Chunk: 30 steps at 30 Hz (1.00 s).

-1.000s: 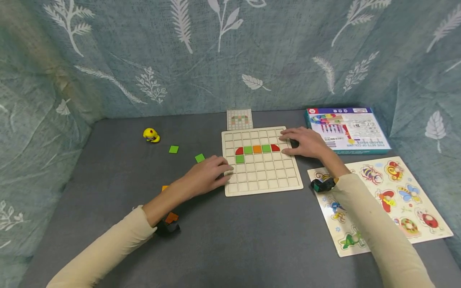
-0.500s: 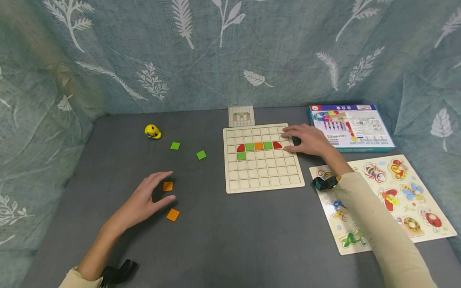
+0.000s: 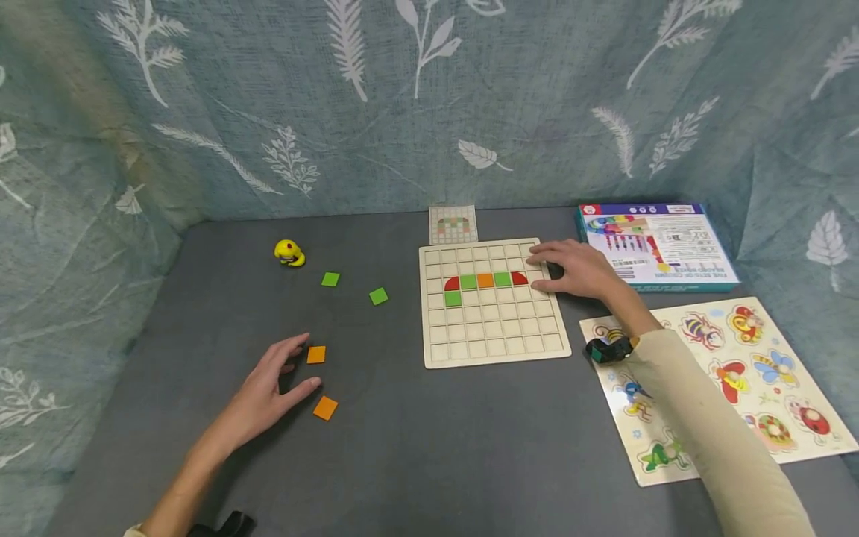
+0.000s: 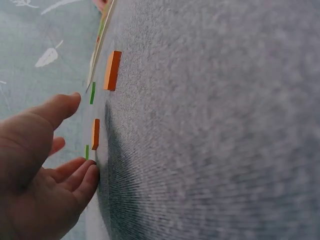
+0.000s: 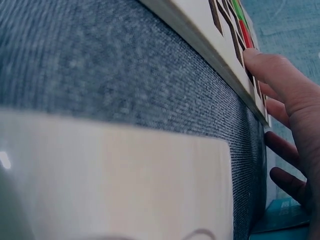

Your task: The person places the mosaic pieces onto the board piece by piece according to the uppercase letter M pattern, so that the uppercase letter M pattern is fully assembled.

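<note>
My left hand (image 3: 265, 395) hovers low over the table, thumb and fingers spread apart and holding nothing. Just off its fingertips lie an orange square tile (image 3: 316, 354) and a second orange tile (image 3: 325, 407). Two green tiles, one nearer the board (image 3: 379, 296) and one farther left (image 3: 330, 279), lie beyond. With relaxed fingers, my right hand (image 3: 577, 270) rests on the right edge of the wooden grid board (image 3: 496, 348). The board bears a row of red, green and orange pieces, with a green tile (image 3: 452, 299) below the left red quarter-round (image 3: 452, 284).
A pattern card (image 3: 452, 224) lies behind the board. A yellow toy (image 3: 289, 253) sits at the back left. On the right are a flat box (image 3: 661, 246) and an insect puzzle board (image 3: 758, 380) under the right forearm. A patterned cloth (image 3: 376, 149) hangs behind the table.
My left hand has left the board's left edge and moved left and nearer, to beside the orange tiles. My right hand has stayed at the board's right edge.
</note>
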Each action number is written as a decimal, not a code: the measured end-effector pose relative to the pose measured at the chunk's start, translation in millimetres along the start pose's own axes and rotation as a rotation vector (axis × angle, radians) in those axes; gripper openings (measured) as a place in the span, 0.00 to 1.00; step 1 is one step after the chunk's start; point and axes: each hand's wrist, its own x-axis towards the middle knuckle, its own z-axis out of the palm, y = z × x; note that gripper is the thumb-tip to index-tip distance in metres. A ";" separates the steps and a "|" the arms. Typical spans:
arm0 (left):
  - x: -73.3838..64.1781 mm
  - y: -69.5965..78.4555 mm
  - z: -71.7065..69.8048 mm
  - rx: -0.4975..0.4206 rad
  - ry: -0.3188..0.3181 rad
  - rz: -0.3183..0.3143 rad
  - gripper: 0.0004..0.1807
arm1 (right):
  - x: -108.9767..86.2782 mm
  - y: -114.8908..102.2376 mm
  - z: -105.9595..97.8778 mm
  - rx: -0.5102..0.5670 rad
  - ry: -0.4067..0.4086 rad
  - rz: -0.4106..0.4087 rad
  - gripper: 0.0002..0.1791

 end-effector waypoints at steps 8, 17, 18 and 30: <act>11.6 0.7 -6.3 0.057 0.028 0.038 0.38 | 3.7 0.2 -2.3 0.005 0.008 0.000 0.30; 23.6 -2.6 -17.8 -0.060 -0.097 -0.030 0.37 | 4.3 0.6 -4.7 0.003 0.011 0.004 0.29; 24.4 -3.2 -17.9 -0.059 -0.099 -0.030 0.37 | 4.0 0.5 -4.7 0.004 0.013 0.003 0.29; 22.0 -8.1 -12.1 -0.057 -0.088 -0.018 0.31 | 0.2 0.1 2.2 -0.007 -0.008 -0.013 0.30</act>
